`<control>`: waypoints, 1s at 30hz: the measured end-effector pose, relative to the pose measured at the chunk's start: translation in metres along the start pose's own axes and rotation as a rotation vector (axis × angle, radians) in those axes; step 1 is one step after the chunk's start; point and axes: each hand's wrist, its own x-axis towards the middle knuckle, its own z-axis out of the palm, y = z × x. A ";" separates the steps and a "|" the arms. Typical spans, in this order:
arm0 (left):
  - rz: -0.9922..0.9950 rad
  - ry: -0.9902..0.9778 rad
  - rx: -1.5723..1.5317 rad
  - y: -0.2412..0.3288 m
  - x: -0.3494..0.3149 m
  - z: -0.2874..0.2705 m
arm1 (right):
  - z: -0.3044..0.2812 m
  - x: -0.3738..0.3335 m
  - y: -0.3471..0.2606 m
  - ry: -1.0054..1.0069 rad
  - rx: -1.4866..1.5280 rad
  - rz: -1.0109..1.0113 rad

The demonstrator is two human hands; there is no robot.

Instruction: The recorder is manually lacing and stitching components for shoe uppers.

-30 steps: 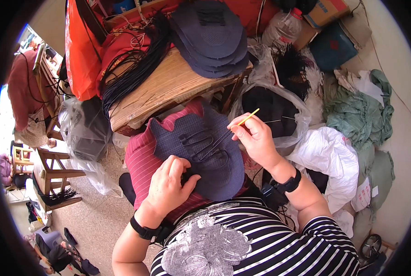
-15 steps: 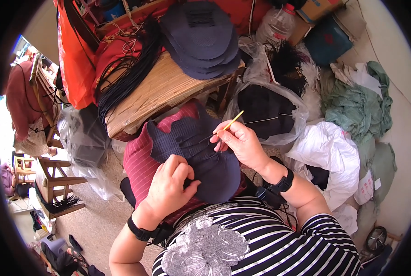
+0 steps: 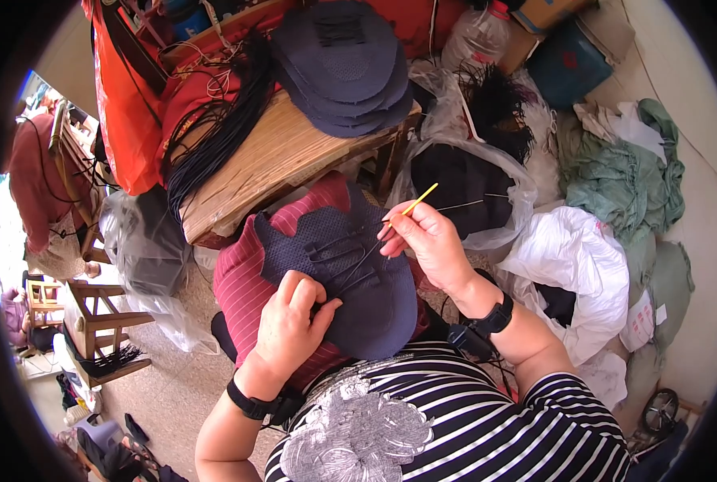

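A dark navy fabric shoe upper (image 3: 378, 313) lies across my lap on a red striped cloth (image 3: 234, 277). Black cord runs in loops through its middle, and one strand stretches up toward my right hand (image 3: 429, 245). Between that hand's thumb and fingers is a thin yellow stick-like tool (image 3: 423, 198), slanting up to the right; its lower tip is hard to make out. The right hand is just above the upper's right edge. My left hand (image 3: 290, 321) is closed at the upper's left side, thumb against fingers, pinching the fabric or a cord there.
Beyond my lap stands a wooden bench (image 3: 254, 173) bearing a bundle of black cords (image 3: 222, 136) and a stack of navy uppers (image 3: 334, 72). On the right are an open plastic bag (image 3: 515, 213) of dark pieces and a white sack (image 3: 571, 249). Wooden stools (image 3: 97, 321) stand left.
My right hand has moved slightly right and up with the yellow tool, away from the fabric. The cord loops on the upper now show more plainly. My left hand stays nearly in place.
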 end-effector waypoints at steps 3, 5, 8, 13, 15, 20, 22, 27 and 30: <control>0.006 0.014 -0.028 0.001 0.000 0.001 | -0.012 0.004 -0.005 0.120 0.022 -0.077; 0.022 0.010 -0.022 -0.003 -0.001 0.003 | -0.023 0.007 -0.009 0.192 0.014 -0.061; -0.082 0.019 -0.067 0.001 -0.005 0.000 | -0.023 0.006 -0.007 0.098 0.015 -0.005; -0.105 0.205 0.085 0.000 -0.014 0.000 | -0.033 0.008 0.019 0.210 0.016 0.070; -0.118 0.260 0.182 0.007 -0.013 -0.001 | -0.033 0.007 0.035 0.232 0.010 0.088; -0.167 0.231 0.173 0.008 -0.014 -0.006 | -0.024 0.010 0.049 0.278 -0.069 0.149; -0.166 0.236 0.183 0.010 -0.013 -0.009 | -0.021 0.017 0.043 0.287 0.017 0.237; -0.155 0.244 0.175 0.008 -0.017 -0.008 | -0.011 0.027 0.040 0.327 0.054 0.282; -0.251 0.295 -0.044 0.006 -0.021 -0.005 | 0.001 0.031 0.047 0.333 0.002 0.134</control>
